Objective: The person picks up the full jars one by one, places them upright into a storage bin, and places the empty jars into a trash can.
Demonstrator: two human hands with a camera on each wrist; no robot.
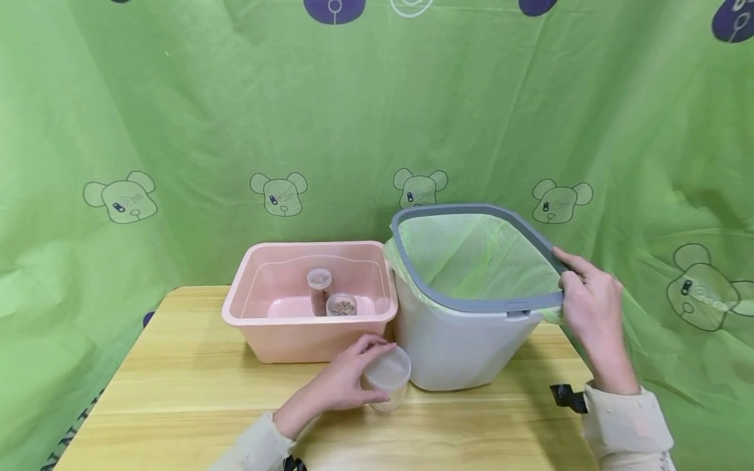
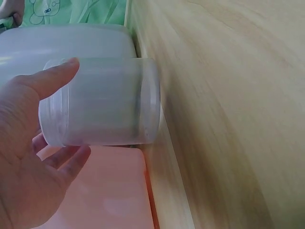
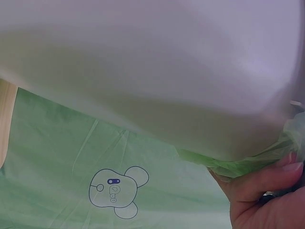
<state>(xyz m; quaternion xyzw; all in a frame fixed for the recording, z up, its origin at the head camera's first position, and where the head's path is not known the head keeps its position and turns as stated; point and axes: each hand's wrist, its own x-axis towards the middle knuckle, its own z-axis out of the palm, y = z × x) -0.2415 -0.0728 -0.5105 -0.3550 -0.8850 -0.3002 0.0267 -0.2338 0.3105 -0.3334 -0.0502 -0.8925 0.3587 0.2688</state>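
My left hand holds a clear plastic jar with a translucent lid, its thumb on one side and its fingers on the other. The jar is upright in front of the gap between the pink basin and the trash bin; whether its base touches the table I cannot tell. With my right hand I grip the right side of the bin's grey rim. A thin green bag lines the bin. In the right wrist view, bunched bag film shows by the right hand's fingers.
Inside the basin are a tall lidded container and a smaller round one with brown pieces. Everything stands on a wooden table. A green curtain with bear prints hangs close behind.
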